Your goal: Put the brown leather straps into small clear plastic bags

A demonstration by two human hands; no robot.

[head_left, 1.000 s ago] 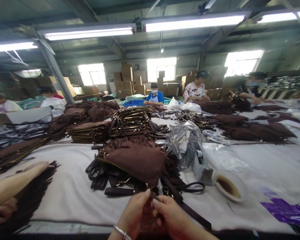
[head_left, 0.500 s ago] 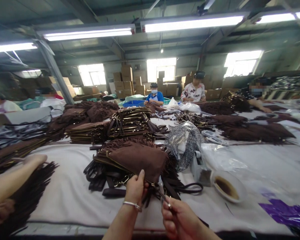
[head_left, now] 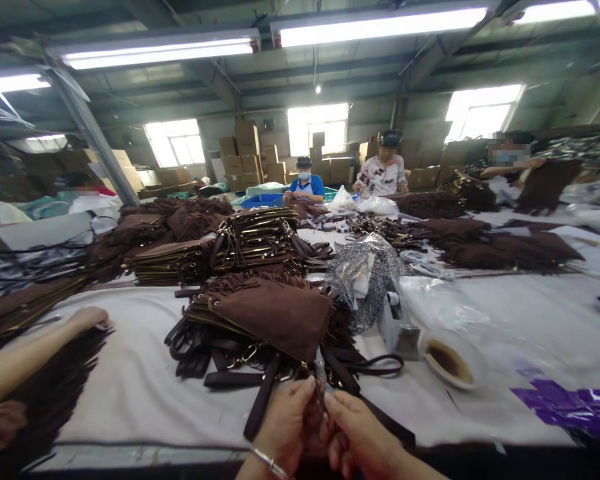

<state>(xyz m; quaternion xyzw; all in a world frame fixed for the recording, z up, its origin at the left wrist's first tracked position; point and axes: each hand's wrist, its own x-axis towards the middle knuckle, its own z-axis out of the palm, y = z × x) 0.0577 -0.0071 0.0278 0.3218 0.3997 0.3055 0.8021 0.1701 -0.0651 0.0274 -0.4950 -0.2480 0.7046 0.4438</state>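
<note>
Close together at the front edge of the table, my left hand (head_left: 291, 417) and my right hand (head_left: 356, 427) pinch with thumbs and fingers nearly meeting. From between the fingertips a narrow piece wrapped in clear plastic (head_left: 320, 369) rises to the corner of a brown fringed bag (head_left: 280, 312). My right hand grips its lower end. What my left fingers hold is hidden. The bag lies on top of a small stack with gold zips. Dark straps (head_left: 263, 400) with gold clasps (head_left: 249, 353) spill out around it.
A co-worker's arm (head_left: 40, 357) reaches in from the left over dark fringe (head_left: 63, 387). Behind stand stacked bags (head_left: 260, 240). To the right are a speckled plastic-covered bundle (head_left: 363, 280), a grey metal block (head_left: 400, 330), a bowl of brown liquid (head_left: 450, 363) and purple plastic (head_left: 565, 407).
My left hand has left the bag's front edge and moved right and down, beside my right hand. At the far right, a co-worker now holds up a brown piece.
</note>
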